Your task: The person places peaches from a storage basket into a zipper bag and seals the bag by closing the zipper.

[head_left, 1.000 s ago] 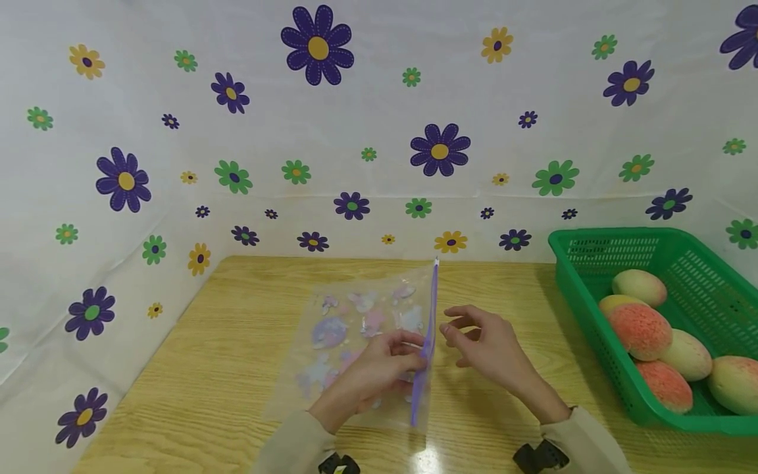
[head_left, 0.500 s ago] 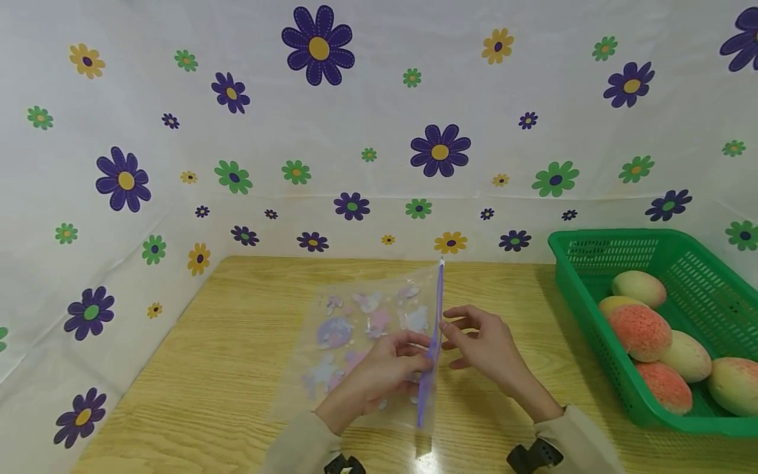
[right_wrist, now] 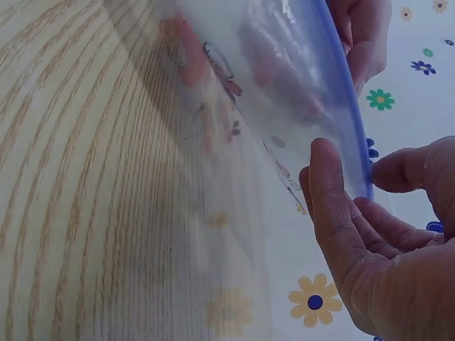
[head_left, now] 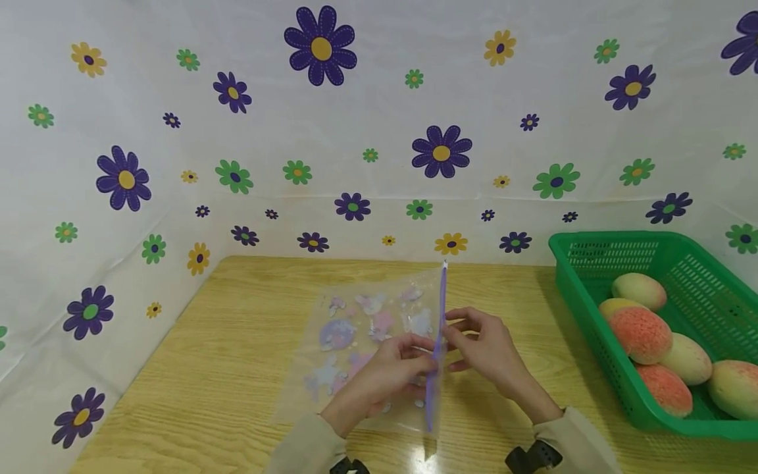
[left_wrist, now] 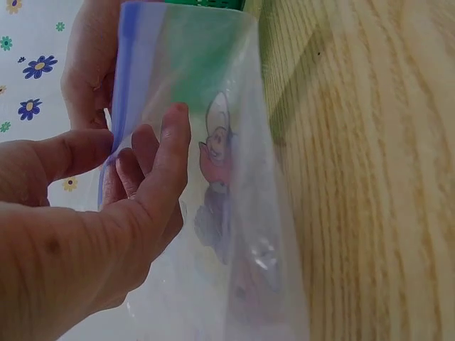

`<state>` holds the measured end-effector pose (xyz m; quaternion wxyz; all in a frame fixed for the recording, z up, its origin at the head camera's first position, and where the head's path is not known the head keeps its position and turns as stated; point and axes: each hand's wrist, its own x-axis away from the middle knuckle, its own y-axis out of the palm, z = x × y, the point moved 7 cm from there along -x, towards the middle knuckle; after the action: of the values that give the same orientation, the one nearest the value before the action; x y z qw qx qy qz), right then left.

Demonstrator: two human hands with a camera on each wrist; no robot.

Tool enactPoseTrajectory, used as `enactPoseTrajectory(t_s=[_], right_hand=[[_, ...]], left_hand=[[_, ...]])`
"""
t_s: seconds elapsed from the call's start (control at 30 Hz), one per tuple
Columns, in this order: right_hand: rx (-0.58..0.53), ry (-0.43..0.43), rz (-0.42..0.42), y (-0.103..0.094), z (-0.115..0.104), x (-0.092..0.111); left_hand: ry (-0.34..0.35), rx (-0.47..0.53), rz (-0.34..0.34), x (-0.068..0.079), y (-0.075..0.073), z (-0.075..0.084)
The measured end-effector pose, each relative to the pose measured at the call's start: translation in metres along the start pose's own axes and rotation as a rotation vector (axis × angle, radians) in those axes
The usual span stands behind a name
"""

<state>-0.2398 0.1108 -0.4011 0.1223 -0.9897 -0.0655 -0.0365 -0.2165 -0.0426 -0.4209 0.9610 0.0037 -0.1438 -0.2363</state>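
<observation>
A clear zip bag [head_left: 367, 316] printed with pastel pink, blue and purple figures stands over the table, its purple zip strip [head_left: 443, 296] facing right. My left hand [head_left: 391, 368] pinches that strip about midway, thumb on the near side. In the left wrist view, fingers of this hand [left_wrist: 135, 185] show through the clear film. Just beyond it, my right hand [head_left: 488, 349] holds the same edge from the right. The right wrist view has its thumb against the purple strip [right_wrist: 348, 106] and its fingers on the bag's other side. Whether the bag's mouth is parted is unclear.
A green plastic basket [head_left: 598, 336] stands at the right, with several yellow and red mango-like fruits [head_left: 639, 334] in it. The wooden table [head_left: 225, 342] ends at a white cloth wall [head_left: 379, 112] with printed flowers.
The left hand and the bag have moved slightly right. The right hand, apart from the bag a second ago, now meets the zip edge.
</observation>
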Motion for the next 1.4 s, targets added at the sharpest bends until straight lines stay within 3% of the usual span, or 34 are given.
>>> enactPoseTrajectory(t_s=[0.2,0.53,0.83,1.03,1.4], right_hand=[[-0.015,-0.001,-0.011,0.001,0.000,-0.001],[-0.028,0.007,-0.016,0.002,0.001,0.000],[0.046,-0.060,0.029,-0.004,0.000,0.002],[0.235,-0.167,0.064,-0.006,-0.007,0.005],[0.443,-0.242,-0.009,0.000,-0.010,0.005]], left_hand=[[0.007,-0.025,0.055,-0.003,0.000,0.000],[0.032,-0.049,0.215,-0.013,-0.007,0.007],[0.029,-0.001,0.193,-0.013,-0.009,0.008],[0.035,0.022,0.176,-0.011,-0.011,0.008],[0.038,0.119,0.192,-0.009,-0.016,0.012]])
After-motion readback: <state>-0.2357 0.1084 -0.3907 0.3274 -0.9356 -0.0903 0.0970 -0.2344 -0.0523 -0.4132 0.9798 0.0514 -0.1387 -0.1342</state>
